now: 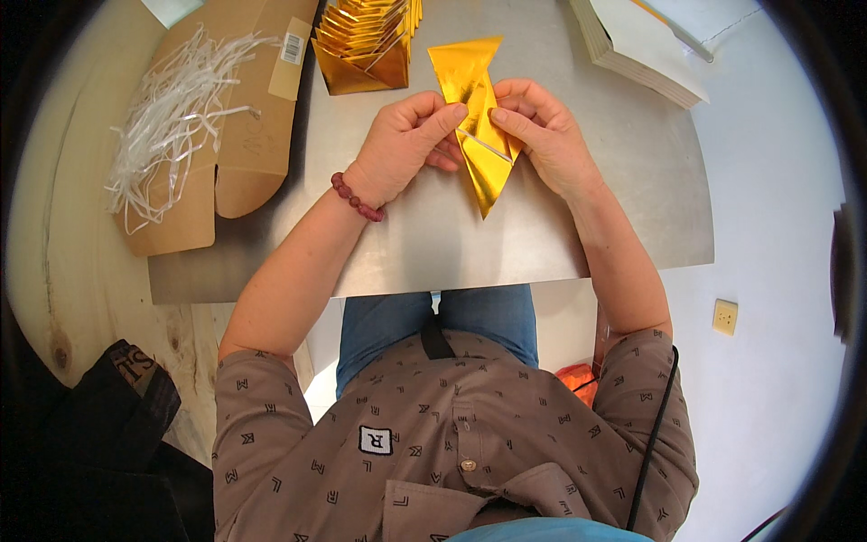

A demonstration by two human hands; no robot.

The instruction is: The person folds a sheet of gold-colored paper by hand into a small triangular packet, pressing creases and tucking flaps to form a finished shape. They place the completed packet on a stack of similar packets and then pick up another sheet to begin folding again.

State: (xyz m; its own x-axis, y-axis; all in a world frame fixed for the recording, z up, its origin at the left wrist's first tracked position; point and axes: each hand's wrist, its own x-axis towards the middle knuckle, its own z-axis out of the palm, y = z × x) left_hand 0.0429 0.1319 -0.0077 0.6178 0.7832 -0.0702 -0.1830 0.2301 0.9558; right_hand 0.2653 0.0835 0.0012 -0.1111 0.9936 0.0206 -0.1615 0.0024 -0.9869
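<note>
A folded sheet of shiny gold foil paper (489,173), pointed at its lower end, is held above the metal table (366,257). My left hand (413,132) grips its left edge between thumb and fingers. Opposite it, my right hand (545,132) pinches the right edge, its thumb on the front face. A thin white line of paper edge crosses the piece below my thumbs. Beyond my left hand stands a row of nested, folded gold foil pieces (362,71). The fingertips behind the held paper are partly hidden.
An open cardboard box (261,162) at the left carries a tangle of white plastic strips (176,129). A stack of white sheets or boards (637,51) lies at the back right. The table's front edge runs just before my body.
</note>
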